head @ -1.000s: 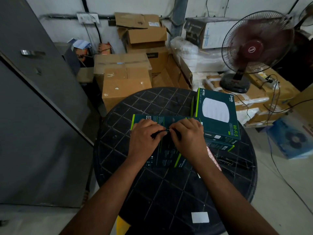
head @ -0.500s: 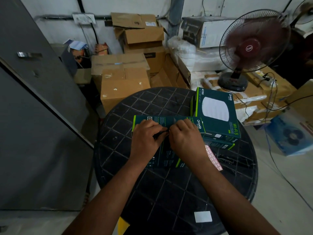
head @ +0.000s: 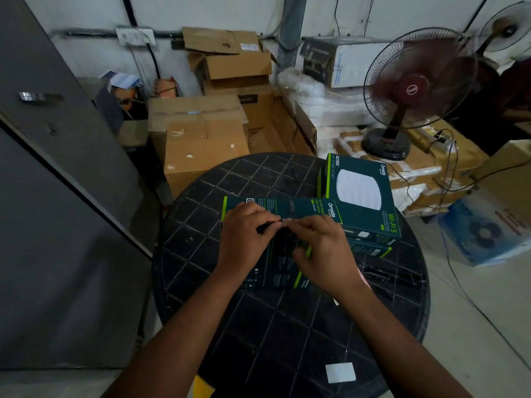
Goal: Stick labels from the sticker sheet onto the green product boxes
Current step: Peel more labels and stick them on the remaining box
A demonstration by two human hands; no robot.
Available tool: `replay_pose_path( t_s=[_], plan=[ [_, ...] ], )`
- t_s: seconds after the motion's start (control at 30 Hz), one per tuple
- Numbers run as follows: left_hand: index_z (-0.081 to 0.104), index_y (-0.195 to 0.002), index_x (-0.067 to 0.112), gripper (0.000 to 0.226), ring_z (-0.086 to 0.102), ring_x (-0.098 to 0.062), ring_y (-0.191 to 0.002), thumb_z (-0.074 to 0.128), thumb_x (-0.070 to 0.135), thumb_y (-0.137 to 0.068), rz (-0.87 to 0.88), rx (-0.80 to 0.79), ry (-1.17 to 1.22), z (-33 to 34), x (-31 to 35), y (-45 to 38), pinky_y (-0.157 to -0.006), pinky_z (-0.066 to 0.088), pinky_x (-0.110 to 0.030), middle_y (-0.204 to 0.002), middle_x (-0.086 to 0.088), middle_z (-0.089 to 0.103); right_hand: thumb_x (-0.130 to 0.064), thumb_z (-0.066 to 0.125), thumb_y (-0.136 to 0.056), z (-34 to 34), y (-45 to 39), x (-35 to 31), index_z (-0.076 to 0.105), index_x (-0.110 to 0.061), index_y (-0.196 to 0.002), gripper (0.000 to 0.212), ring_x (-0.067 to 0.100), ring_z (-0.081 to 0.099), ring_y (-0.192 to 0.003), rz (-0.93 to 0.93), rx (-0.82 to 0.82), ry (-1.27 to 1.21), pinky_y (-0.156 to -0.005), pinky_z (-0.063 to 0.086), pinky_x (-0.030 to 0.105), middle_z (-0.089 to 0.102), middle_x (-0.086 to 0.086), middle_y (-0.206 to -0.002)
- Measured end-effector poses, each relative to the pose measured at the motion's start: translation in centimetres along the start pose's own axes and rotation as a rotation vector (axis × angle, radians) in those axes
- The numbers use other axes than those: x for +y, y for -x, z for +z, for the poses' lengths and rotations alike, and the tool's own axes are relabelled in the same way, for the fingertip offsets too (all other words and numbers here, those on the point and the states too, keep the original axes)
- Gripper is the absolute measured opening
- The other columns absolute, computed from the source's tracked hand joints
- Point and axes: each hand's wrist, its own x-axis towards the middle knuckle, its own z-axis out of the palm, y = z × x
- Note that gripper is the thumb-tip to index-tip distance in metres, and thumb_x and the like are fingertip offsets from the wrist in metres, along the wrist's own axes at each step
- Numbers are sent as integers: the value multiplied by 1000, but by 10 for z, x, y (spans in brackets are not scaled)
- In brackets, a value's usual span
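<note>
A long dark green product box (head: 290,208) lies flat on the round black table (head: 287,326). Both my hands are over its middle. My left hand (head: 244,242) is closed around a slim black object (head: 263,227), and its fingertips meet those of my right hand (head: 319,251). A small pale label (head: 286,222) is pinched between the fingertips, just above the box's top face. Right of the hands, other green boxes (head: 359,196) are stacked, the top one showing a white disc. My right wrist hides all but an edge of the pink sticker sheet (head: 362,275).
A white square sticker (head: 340,372) lies near the table's front edge. Cardboard cartons (head: 201,145) crowd the floor behind the table. A running pedestal fan (head: 416,87) stands at the back right with cables trailing. A grey metal cabinet (head: 57,196) fills the left side.
My right hand has slid slightly left and toward me, showing more print at the long box's right end. The pale label now shows between the fingertips. My wrist covers more of the sticker sheet.
</note>
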Motion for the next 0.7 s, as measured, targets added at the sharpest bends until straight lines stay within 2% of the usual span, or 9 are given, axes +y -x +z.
replay_pose_path(
  t_s=[0.07,0.1,0.17,0.23,0.33,0.47,0.6,0.7],
  plan=[
    [79,-92,20,15,58,-12,-84,80,30,-80,-6,4,-6,0,0,-1,-74,50,-39,-86,7,65,-8,60,-80,-2,-7,4,77,-15,-114,38,15,61,-90,135,73,-228,-81,47,28,72,-1,-99],
    [79,-92,20,15,58,-11,-84,80,30,-80,-9,4,-8,1,-1,-1,-75,49,-38,-86,7,65,-8,62,-82,-3,-13,5,78,-15,-109,31,11,61,-85,167,94,-259,-78,48,25,72,-2,-95],
    [79,-92,20,17,59,-11,-85,78,33,-81,-8,1,2,1,-2,-1,-75,50,-38,-86,7,65,-15,66,-86,-3,-24,7,78,-16,-102,20,8,61,-78,153,77,-237,-72,49,23,71,-3,-92],
    [79,-92,18,20,60,-11,-87,77,34,-81,-4,-7,21,1,-3,-1,-75,51,-39,-88,6,67,-25,70,-87,-1,-33,7,78,-20,-96,13,10,64,-77,50,23,-162,-68,53,27,70,-6,-91],
    [79,-95,16,18,61,-12,-89,81,27,-81,5,-23,40,1,-7,1,-76,53,-41,-91,5,68,-26,81,-80,1,-40,8,78,-23,-84,6,13,67,-71,20,17,-91,-56,51,26,69,-9,-87],
    [78,-100,18,21,62,-12,-94,82,22,-80,6,-51,42,-1,-9,3,-79,54,-43,-95,6,69,-26,90,-67,4,-43,12,76,-26,-78,18,14,67,-70,24,12,-49,-53,44,23,68,-11,-84],
    [79,-97,19,18,61,-12,-89,82,19,-80,-14,-37,60,-3,-3,0,-77,53,-42,-90,7,68,-21,97,-52,6,-42,19,73,-24,-86,41,14,65,-79,9,-59,-125,-59,54,31,67,-9,-89],
    [79,-96,20,17,61,-12,-86,81,18,-80,-15,-30,59,-3,-1,-2,-76,53,-43,-88,8,67,-26,98,-52,0,-41,28,75,-23,-97,50,13,65,-84,-37,-125,-220,-69,57,35,67,-8,-95]
  ],
)
